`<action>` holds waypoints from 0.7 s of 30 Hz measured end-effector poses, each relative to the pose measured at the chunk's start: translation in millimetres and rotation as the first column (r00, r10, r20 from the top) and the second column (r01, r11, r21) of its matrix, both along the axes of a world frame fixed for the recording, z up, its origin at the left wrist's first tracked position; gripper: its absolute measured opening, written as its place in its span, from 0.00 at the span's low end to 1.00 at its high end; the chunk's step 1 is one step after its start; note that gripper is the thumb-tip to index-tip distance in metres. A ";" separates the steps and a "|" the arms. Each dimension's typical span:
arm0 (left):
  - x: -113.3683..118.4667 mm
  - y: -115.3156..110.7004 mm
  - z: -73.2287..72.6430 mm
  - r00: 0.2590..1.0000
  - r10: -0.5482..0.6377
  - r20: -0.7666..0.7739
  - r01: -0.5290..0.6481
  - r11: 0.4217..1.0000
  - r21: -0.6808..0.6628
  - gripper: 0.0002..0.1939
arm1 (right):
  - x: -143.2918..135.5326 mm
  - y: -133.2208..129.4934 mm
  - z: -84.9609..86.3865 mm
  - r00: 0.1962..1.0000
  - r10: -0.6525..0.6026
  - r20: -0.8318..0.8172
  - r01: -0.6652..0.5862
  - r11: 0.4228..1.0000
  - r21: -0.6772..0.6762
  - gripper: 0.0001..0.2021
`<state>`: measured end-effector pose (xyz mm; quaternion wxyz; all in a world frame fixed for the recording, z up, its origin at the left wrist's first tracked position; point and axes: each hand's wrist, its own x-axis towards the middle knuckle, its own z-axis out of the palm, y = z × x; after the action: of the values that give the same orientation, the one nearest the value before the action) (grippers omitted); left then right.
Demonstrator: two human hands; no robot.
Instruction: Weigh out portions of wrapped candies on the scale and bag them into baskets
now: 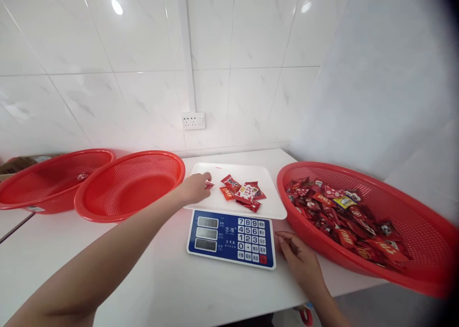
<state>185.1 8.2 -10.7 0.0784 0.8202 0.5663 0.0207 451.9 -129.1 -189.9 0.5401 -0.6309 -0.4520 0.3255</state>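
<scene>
My left hand [195, 188] reaches over the left side of the white weighing tray [211, 204], fingers closed on a small red candy packet [209, 185]. Several wrapped candies [246, 192] in red, white and orange wrappers lie in a loose pile right of it on the tray. Below the tray is the blue scale panel [231, 238] with three small displays and a keypad. Beside the panel's right edge, my right hand [301, 260] rests low with its fingers slightly apart, holding nothing that I can see.
To the right, a red basket [426, 269] holds many wrapped candies. On the left stand a red basket [129, 193] with a bare bottom and another red basket [53, 183] with a small packet inside. A wall socket [193, 121] is behind the scale on the tiled wall.
</scene>
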 end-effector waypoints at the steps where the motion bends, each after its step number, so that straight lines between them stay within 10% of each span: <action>1: -11.7 -2.7 7.2 0.999 0.032 -0.006 -0.032 0.999 0.023 0.20 | -0.3 -0.1 0.8 1.000 -0.008 -0.004 0.008 1.000 0.003 0.16; 7: -58.4 -21.1 29.3 0.983 0.156 -0.099 -0.128 0.960 0.248 0.18 | -3.6 0.4 7.6 0.997 -0.047 -0.059 0.049 0.998 0.026 0.19; 13: 5.0 -24.0 -8.3 0.908 -0.402 -0.118 0.418 0.888 0.191 0.20 | -5.0 0.9 10.5 0.998 -0.056 -0.038 0.058 0.997 0.056 0.21; 21: 36.2 -11.9 -10.2 0.921 -0.316 -0.229 0.363 0.910 0.202 0.15 | -2.8 -1.3 9.4 0.998 -0.054 -0.027 0.055 0.998 0.034 0.20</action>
<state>221.2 -3.7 -20.9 -0.0739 0.9078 0.4127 -0.0039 449.1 -130.3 -180.5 0.5655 -0.6293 -0.4331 0.3108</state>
